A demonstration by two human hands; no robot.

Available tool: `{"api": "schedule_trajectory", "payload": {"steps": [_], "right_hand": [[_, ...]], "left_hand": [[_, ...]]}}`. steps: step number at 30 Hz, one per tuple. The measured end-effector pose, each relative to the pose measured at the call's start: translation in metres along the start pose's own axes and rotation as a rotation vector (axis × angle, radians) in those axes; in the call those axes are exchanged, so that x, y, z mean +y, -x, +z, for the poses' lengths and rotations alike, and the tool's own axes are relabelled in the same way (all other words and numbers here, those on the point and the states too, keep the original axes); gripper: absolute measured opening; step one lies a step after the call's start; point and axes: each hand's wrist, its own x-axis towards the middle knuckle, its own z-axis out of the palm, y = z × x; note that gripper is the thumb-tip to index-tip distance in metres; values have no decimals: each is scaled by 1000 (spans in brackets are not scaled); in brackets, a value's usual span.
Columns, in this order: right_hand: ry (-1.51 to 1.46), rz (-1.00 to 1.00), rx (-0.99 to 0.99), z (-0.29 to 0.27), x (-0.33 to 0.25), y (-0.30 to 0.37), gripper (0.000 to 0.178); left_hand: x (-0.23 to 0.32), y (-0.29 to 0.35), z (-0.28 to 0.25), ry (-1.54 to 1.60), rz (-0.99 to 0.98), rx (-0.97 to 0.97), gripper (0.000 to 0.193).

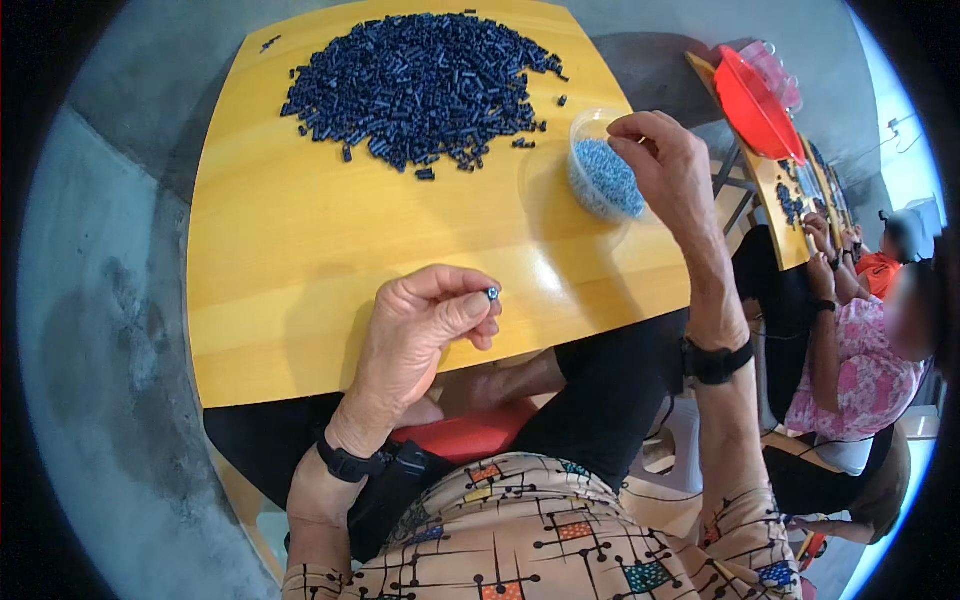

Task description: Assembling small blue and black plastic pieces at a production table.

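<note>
While pinched between left hand [425, 320] fingers [470, 303] near the bench [290, 250] front edge: small dark tube piece [492, 293], likely light, stiff, slippery; best gripped by its sides. Right hand [665, 165] fingers narrowed above bead tub [603, 178] by right edge, contents untellable.

Your hands work over the yellow table [300, 260].
Your left hand [425, 325] pinches a small dark tube piece [492, 293] at the table's near edge; your right hand [665, 165] hovers over the clear tub [603, 180] of blue beads, right of the dark pile [415, 85].
</note>
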Motion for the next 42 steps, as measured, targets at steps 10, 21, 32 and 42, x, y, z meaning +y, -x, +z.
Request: {"api": "schedule_trajectory", "payload": {"steps": [10,21,32,42], "right_hand": [[274,-290,-119,47,-59,-9,10],[659,-311,-353,92,-53,-26,12],[568,-348,-280,93,-48,-28,9],[254,-347,-150,78,-58,-22,12]], "left_hand": [[2,-3,0,77,-26,1,17],[1,-3,-1,106,-44,-14,15],[-2,-6,-4,98,-17,-41,17],[0,-4,-5,73,2,13,15]]}}
